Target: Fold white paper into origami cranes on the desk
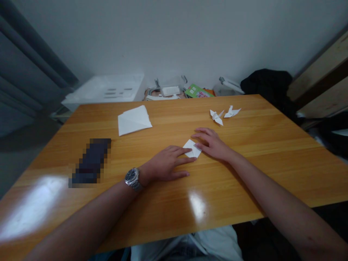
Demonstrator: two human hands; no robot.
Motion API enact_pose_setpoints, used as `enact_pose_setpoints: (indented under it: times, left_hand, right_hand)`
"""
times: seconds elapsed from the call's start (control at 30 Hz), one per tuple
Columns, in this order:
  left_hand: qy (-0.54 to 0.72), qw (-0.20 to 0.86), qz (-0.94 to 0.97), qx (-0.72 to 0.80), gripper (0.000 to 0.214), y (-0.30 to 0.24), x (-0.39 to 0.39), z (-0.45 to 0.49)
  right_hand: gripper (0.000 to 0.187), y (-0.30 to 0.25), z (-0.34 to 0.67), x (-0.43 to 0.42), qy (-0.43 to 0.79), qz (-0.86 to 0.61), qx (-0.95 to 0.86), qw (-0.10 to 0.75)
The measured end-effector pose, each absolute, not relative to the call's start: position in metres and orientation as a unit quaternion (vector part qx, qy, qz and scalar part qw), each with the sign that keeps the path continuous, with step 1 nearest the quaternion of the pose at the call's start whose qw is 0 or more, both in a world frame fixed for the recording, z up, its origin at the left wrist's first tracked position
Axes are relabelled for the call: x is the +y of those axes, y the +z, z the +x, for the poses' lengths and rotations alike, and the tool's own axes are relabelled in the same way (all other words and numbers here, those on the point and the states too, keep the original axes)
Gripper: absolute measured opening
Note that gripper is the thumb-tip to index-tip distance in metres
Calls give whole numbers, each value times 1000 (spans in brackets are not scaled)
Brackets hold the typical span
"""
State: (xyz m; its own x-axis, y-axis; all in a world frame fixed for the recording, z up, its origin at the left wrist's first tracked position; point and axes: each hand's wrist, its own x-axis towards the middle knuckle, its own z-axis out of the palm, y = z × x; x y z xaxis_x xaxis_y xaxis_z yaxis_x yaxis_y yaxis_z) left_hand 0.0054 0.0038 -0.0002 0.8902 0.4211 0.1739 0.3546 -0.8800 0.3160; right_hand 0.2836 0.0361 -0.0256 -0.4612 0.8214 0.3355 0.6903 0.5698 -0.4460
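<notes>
A small folded white paper piece (191, 149) lies flat on the wooden table (244, 174) near its middle. My left hand (165, 165), with a metal watch on its wrist, lies flat with fingers stretched out, fingertips pressing the paper's left edge. My right hand (210, 143) also lies flat and open, its fingers resting on the paper's right edge. Two finished white paper cranes (216, 117) (231, 112) sit further back on the right.
A stack of white paper sheets (133, 120) lies at the back left. A dark blurred-out rectangular object (91, 162) lies on the left. Beyond the far edge stand a white box (106, 90), clutter and a black bag (268, 85).
</notes>
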Motion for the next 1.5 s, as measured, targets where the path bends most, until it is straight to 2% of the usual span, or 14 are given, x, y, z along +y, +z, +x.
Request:
enact_pose_setpoints:
  times: [0.33,0.57,0.93,1.5]
  left_hand:
    - [114,99,961,231,46,3,1,8]
    - [119,109,960,227,45,0,3,8]
    - [173,125,935,284,24,-8,17,2]
    - [208,160,919,295,23,-7,21,2]
  right_hand:
    - [22,-14,279,31,153,-385,-868,272]
    - [23,-17,278,32,159,-345,-887,261]
    - [28,-16,272,29,176,-337,-890,250]
    - [29,-19,265,29,193,-296,-902,250]
